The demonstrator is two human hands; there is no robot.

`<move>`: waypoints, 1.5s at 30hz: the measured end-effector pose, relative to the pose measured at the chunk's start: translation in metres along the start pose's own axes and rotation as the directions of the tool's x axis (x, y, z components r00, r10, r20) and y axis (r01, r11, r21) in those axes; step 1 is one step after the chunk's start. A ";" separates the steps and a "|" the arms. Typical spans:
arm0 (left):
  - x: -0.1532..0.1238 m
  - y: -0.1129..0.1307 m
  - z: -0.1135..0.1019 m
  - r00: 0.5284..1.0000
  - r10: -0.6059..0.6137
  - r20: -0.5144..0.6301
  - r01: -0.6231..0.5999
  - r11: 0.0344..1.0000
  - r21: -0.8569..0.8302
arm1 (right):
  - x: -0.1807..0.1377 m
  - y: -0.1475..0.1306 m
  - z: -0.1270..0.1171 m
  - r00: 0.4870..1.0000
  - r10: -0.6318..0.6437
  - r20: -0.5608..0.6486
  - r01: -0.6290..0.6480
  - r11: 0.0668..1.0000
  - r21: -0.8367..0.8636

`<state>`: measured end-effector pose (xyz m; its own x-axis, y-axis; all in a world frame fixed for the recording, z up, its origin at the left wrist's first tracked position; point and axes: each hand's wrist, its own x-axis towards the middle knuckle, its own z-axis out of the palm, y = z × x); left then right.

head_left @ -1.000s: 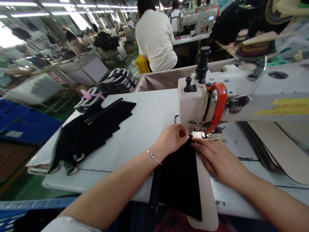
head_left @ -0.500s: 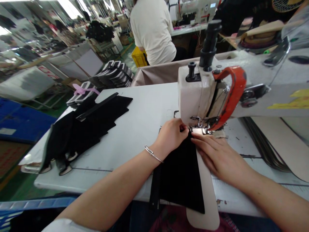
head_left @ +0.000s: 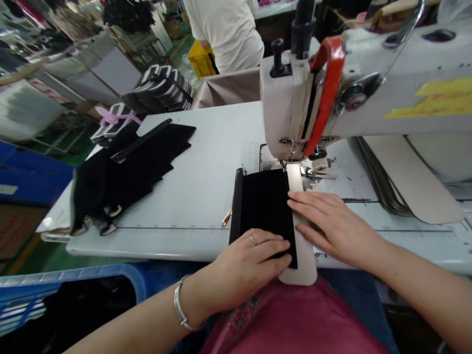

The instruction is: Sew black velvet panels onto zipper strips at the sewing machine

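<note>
A black fabric piece [head_left: 266, 201] with a dark strip and a gold zipper pull [head_left: 226, 218] along its left side lies over a long beige panel [head_left: 306, 250]. Its far edge reaches the presser foot of the sewing machine [head_left: 285, 108]. My left hand [head_left: 254, 255] lies flat on the near part of the fabric, fingers stretched toward its right edge. Across from it, my right hand [head_left: 328, 221] rests with extended fingers on the beige panel, fingertips at the fabric's edge. Both hands press from above and grasp nothing.
Overlapping black pieces [head_left: 136, 167] lie on the table's left side. Beige panels [head_left: 413, 182] are stacked under the machine arm. A blue basket [head_left: 142, 285] with dark material stands at the lower left. A person in a white shirt [head_left: 228, 34] is beyond the table.
My left hand has moved from beside the needle to the near end of the fabric. My right hand has drawn slightly back from the presser foot. The camera view has tilted down.
</note>
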<state>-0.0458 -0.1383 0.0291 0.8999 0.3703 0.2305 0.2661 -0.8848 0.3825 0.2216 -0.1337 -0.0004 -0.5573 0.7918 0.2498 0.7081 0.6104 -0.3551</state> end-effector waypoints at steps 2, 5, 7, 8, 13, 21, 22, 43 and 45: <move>-0.011 0.011 0.006 1.000 0.000 -0.028 0.001 1.000 0.030 | -0.003 -0.002 0.002 1.000 0.001 -0.013 -0.001 1.000 -0.019; -0.011 0.010 0.008 0.998 0.020 -0.051 -0.018 0.998 0.054 | -0.004 -0.002 0.005 1.000 0.000 -0.020 -0.001 0.999 -0.045; -0.002 -0.001 0.002 0.998 0.026 -0.052 -0.026 1.000 0.003 | -0.004 -0.001 0.006 1.000 -0.007 -0.020 0.006 0.998 -0.056; 0.005 -0.010 -0.002 0.998 0.007 -0.060 -0.007 1.000 -0.014 | -0.004 0.000 0.006 1.000 -0.011 -0.017 0.010 0.998 -0.061; 0.047 -0.066 -0.010 0.970 -0.184 -0.160 0.209 0.965 0.159 | -0.004 0.000 0.007 1.000 -0.011 -0.006 0.010 0.996 -0.088; 0.062 -0.087 0.002 0.966 -0.222 -0.129 0.243 0.952 0.185 | -0.002 -0.002 0.007 1.000 0.021 0.005 -0.021 0.996 -0.087; 0.062 -0.087 0.002 0.965 -0.226 -0.130 0.247 0.952 0.183 | -0.002 -0.002 0.007 1.000 0.024 0.003 -0.024 0.996 -0.089; 0.042 -0.064 -0.006 0.988 -0.155 -0.003 0.155 0.983 0.100 | -0.015 -0.012 0.009 0.997 0.043 -0.062 -0.046 0.998 -0.041; 0.026 -0.040 -0.007 0.999 -0.046 0.011 0.045 0.998 0.039 | -0.029 -0.020 0.010 0.997 0.035 -0.070 -0.034 0.999 0.012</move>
<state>-0.0357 -0.0916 0.0267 0.8905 0.4073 0.2027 0.3199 -0.8773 0.3578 0.2193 -0.1687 -0.0098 -0.5006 0.8123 0.2994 0.7217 0.5826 -0.3738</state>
